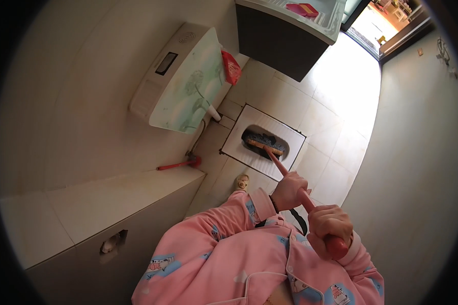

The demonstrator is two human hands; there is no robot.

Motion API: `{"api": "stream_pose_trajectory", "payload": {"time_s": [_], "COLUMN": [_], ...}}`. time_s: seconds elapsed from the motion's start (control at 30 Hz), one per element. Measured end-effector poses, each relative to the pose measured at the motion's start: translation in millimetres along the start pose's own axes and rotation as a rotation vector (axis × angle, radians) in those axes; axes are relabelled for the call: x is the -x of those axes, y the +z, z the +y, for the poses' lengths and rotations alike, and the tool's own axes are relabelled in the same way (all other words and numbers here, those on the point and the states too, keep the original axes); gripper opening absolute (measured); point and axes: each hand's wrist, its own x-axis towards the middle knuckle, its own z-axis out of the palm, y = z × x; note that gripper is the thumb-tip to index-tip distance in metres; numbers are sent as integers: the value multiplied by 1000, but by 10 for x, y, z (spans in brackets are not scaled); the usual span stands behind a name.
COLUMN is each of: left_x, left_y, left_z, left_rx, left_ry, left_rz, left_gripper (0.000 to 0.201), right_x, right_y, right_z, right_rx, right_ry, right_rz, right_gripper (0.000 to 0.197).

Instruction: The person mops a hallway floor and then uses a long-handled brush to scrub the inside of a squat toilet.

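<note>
Both my hands grip the pink handle of a long-handled brush (pixel 275 162). My left hand (pixel 289 190) is wrapped round the middle of the handle. Nearer to me, my right hand (pixel 331 224) closes round it just above its red end. The handle slants away to a wood-coloured head with dark bristles, which lies in the bowl of a white squat toilet (pixel 233 145) set into the floor. How far the bristles touch the bowl is hard to make out.
A cistern with a pale green front (pixel 180 96) hangs on the left wall, a red plastic bag (pixel 231 67) beside it. A red-handled tool (pixel 177 165) rests by the tiled ledge (pixel 112 201). Farther off stand a dark cabinet with a basin (pixel 280 38) and a bright doorway (pixel 374 28).
</note>
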Motion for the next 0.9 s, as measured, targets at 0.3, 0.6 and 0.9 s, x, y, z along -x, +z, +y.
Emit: {"api": "stream_pose_trajectory", "payload": {"time_s": [0.3,0.6,0.9], "left_x": [-461,-760,-553], "left_y": [-192,-376,651], "left_z": [54,-134,-734], "left_rx": [28,-179,-131], "left_ry": [10,107,39], "left_rz": [336,594,281], "left_gripper": [20,22,21], "right_x": [-312,-428,244], "right_y": [58,-327,-664], "right_z": [-82,109,508], "right_rx": [-275,-109,50], "right_ry": [15,-39,32], "right_rz": [512,179,-64], "right_gripper": [21,23,20]}}
